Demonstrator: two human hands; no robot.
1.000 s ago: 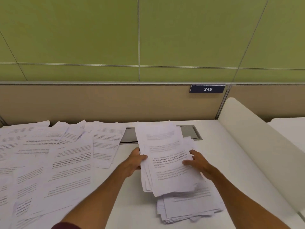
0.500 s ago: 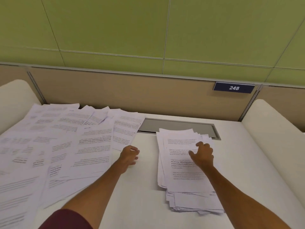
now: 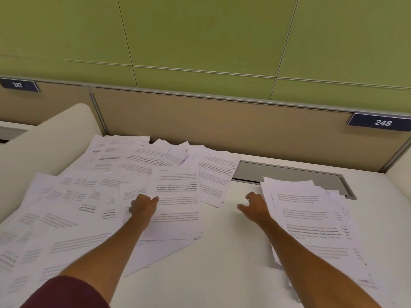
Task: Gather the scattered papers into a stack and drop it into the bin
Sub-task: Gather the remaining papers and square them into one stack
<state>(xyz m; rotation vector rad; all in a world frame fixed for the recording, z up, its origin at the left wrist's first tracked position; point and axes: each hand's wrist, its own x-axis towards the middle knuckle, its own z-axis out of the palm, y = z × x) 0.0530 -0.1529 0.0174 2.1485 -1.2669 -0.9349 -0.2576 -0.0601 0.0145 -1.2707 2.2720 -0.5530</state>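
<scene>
Many printed white sheets lie scattered (image 3: pixel 73 201) over the left half of a white desk (image 3: pixel 218 258). A rough stack of papers (image 3: pixel 311 221) lies on the right half. My left hand (image 3: pixel 143 207) rests on the scattered sheets, thumb and fingers pinching the left edge of one sheet (image 3: pixel 178 203). My right hand (image 3: pixel 255 207) hovers over bare desk just left of the stack, fingers loosely spread, holding nothing. No bin is in view.
A grey cable slot (image 3: pixel 289 174) runs along the desk's back edge, partly under the stack. White side dividers (image 3: pixel 44 147) stand at left and right. A tan partition (image 3: pixel 222 125) with number plates 247 and 248 closes the back.
Both hands left the stack on the right. My left hand moved onto the scattered sheets and took hold of one; my right hand came off the stack to its left side. The view swung left.
</scene>
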